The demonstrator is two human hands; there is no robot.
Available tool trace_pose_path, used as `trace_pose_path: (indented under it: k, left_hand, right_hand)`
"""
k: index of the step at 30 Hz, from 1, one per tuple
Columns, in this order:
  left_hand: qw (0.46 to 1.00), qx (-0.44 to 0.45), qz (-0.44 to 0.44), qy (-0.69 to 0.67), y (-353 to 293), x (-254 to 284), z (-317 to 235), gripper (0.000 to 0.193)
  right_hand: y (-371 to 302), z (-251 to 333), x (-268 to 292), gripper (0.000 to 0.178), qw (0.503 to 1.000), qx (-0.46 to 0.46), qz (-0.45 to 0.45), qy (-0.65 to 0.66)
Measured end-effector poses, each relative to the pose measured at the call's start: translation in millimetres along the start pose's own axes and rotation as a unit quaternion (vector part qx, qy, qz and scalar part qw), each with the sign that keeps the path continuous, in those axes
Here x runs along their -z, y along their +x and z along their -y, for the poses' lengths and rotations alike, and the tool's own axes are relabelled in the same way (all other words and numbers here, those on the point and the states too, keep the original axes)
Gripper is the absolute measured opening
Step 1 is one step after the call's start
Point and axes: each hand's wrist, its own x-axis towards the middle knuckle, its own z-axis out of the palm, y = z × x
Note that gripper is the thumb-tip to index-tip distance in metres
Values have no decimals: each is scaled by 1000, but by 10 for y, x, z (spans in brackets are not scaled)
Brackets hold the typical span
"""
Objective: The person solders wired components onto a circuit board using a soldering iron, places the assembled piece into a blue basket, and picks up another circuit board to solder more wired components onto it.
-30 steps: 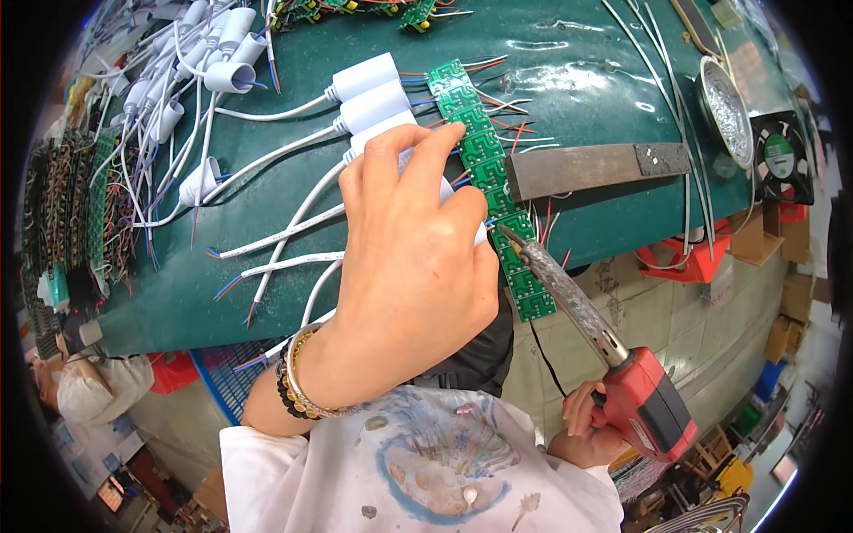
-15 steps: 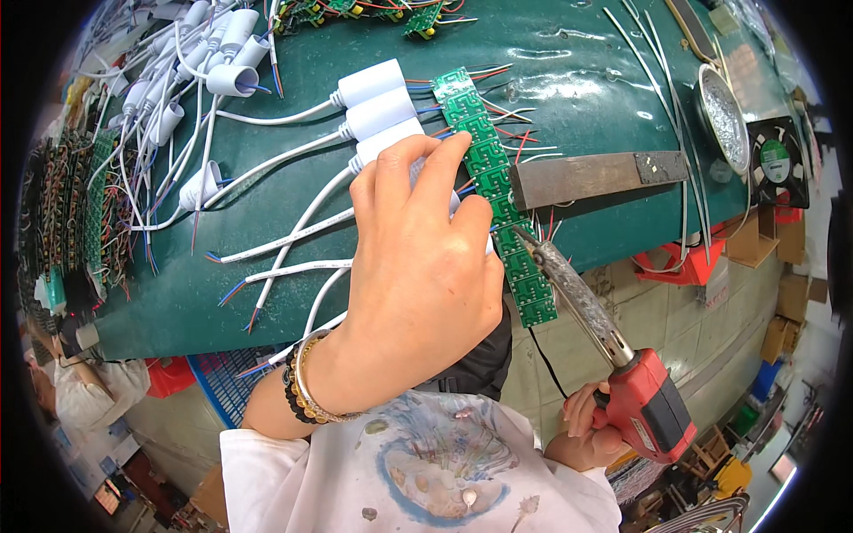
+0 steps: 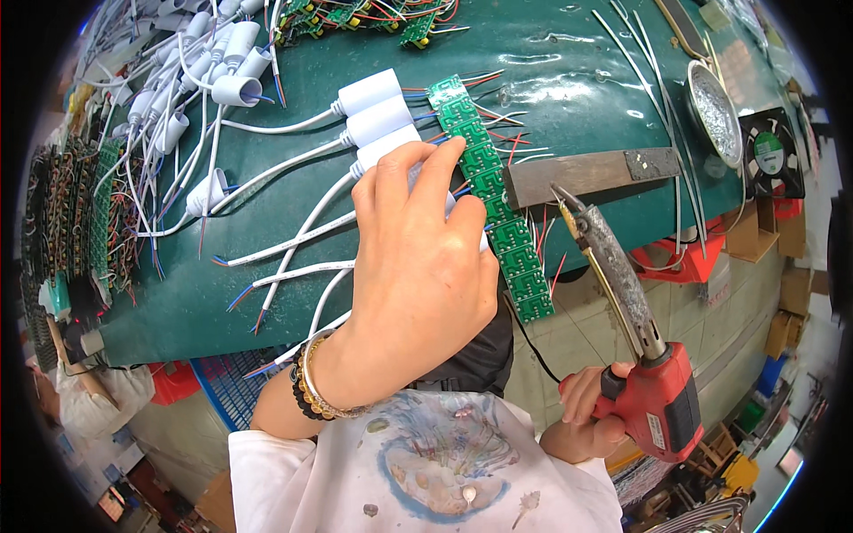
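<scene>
Left hand [image 3: 425, 253] palm-down over white tubes [image 3: 378, 122]

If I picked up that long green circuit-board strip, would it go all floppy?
Probably not: the green strip looks straight, even where its near end seems to poke past the edge of the table. It looks thin and flat, so it's likely light, but might crack if bent hard.
</scene>
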Motion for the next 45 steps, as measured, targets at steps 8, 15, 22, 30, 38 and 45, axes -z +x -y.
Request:
trace_pose_path:
  k: [8,15,22,30,38,45]
  left_hand:
    - [1000,1,-2,16,-5,-5,-14,12]
    - [1000,-8,9,22,1,-13,-3,18]
    - [999,-8,-7,46,0,-23,-10,13]
    - [998,-31,0,56,-18,-33,6,23]
    - [995,-72,16,62,-71,54,-19,16]
    - [997,-62,5,43,-56,33,-20,16]
  right_hand:
    - [108,-70,-52,76,999,37,36,-15]
    - [58,-58,-115,77,999,10,-18,-46]
    - [45,-69,-154,76,998,20,-47,-23]
    - [-9,-38,-97,82,997,33,-34,59]
    - [-19,-15,-134,73,995,31,-87,41]
    - [-51,-33,-99,74,996,16,-75,38]
